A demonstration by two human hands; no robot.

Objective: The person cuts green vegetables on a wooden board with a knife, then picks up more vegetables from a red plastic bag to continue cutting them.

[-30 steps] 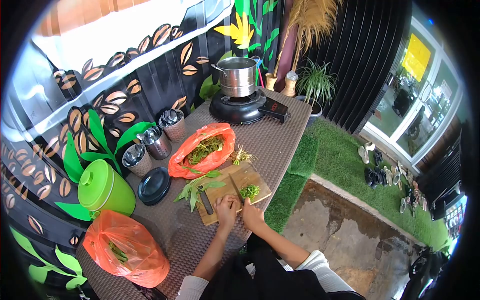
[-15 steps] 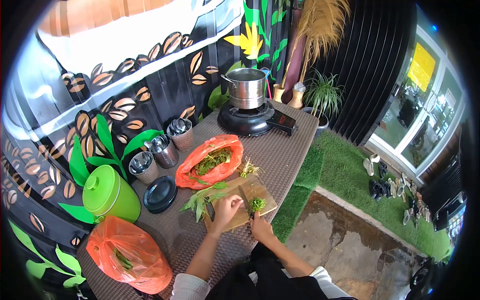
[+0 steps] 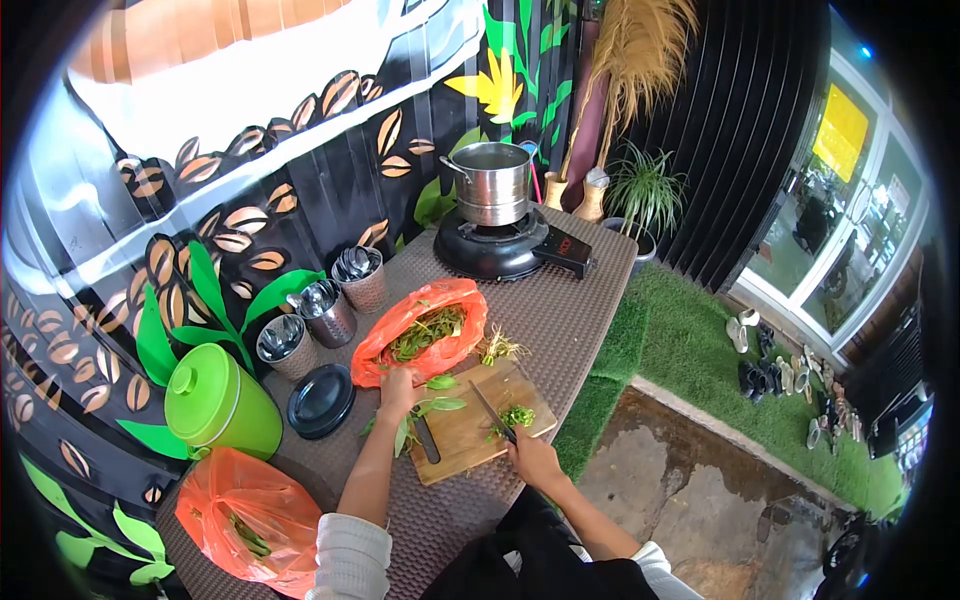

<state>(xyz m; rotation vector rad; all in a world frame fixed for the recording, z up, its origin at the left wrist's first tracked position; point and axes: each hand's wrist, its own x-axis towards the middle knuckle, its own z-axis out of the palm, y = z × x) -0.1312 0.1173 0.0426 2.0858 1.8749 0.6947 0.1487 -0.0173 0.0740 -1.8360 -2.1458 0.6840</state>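
Observation:
My right hand (image 3: 533, 460) is closed round the handle of a knife (image 3: 488, 404), its blade lying over the wooden cutting board (image 3: 470, 448). Chopped greens (image 3: 517, 416) sit in a small heap beside the blade. At the board's left edge, my left hand (image 3: 400, 388) has its fingers curled at a bunch of leafy greens (image 3: 440, 404), close against the open orange plastic bag (image 3: 470, 345). More greens (image 3: 430, 333) fill that bag. Part of the bunch is hidden under my left hand and forearm. Trimmed roots (image 3: 500, 346) lie at the board's far edge.
A steel pot (image 3: 492, 185) stands on a black portable stove (image 3: 490, 250) at the far end. Along the wall are cutlery cups (image 3: 328, 312), black plates (image 3: 320, 398) and a green lidded bucket (image 3: 225, 405). Another orange bag (image 3: 250, 520) is at the near left.
My left hand has left the board beside the blade and moved left to the leafy greens by the bag. My right hand stays on the knife beside the chopped heap.

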